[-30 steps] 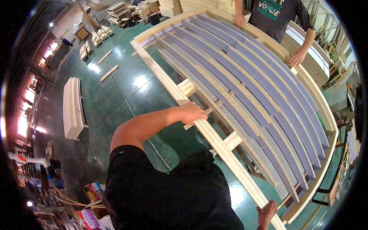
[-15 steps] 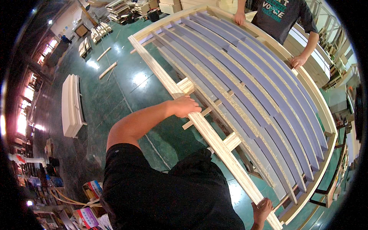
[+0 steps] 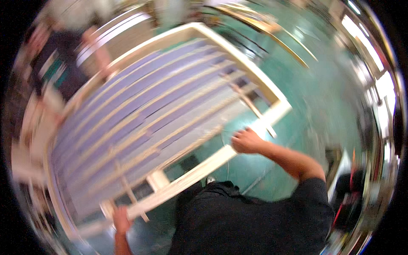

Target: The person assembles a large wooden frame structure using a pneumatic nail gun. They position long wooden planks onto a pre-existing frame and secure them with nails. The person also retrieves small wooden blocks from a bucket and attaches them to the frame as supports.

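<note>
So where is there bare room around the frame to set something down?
The green floor right of the slatted wooden frame looks bare, past a few loose strips further off. The frame's near rail is taken by the left hand and right hand; another person crowds the far left. The picture is blurred.

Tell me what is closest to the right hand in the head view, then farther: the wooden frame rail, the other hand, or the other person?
1. Wooden frame rail, under the right hand.
2. Left hand, lower left on the same rail.
3. Other person, blurred, across the frame at upper left.
</note>
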The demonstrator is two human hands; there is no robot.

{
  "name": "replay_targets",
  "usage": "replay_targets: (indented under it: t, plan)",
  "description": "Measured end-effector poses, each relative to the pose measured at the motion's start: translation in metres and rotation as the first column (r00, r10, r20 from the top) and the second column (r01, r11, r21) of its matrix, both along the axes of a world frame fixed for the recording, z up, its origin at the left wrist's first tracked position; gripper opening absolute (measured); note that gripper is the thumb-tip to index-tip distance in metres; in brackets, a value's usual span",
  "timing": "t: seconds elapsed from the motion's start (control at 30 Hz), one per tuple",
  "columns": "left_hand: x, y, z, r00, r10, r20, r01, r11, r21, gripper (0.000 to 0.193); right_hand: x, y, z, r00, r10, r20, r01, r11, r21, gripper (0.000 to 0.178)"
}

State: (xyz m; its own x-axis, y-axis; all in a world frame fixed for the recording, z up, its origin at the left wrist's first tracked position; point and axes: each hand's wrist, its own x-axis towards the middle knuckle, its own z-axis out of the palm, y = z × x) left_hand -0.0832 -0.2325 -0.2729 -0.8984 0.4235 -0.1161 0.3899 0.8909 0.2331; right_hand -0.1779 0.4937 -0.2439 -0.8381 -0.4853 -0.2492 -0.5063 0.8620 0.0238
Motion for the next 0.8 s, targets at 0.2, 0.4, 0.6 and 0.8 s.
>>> replay_targets:
  t: [0.2,0.4,0.6,0.8]
  plan:
    - [0.021,0.047,0.042,0.981,0.119,0.153,-0.094,0.982,-0.161,0.043,-0.004,0.009,-0.018,1.0,0.015,0.021,-0.011,0.982,-0.19,0.063]
    - [0.022,0.074,0.044,0.968,0.159,0.196,-0.133,0.981,-0.141,0.054,-0.01,0.031,-0.034,0.999,-0.014,-0.053,0.001,0.972,-0.235,0.062]
    - [0.006,0.052,0.027,0.979,0.079,0.185,-0.068,0.995,-0.066,0.057,-0.028,0.025,-0.031,0.998,0.011,-0.066,-0.023,0.983,-0.184,0.055]
    - [0.037,-0.065,-0.071,0.871,0.229,0.434,-0.35,0.91,0.224,0.053,-0.019,0.014,-0.021,0.993,-0.081,-0.084,0.074,0.994,-0.077,0.052]
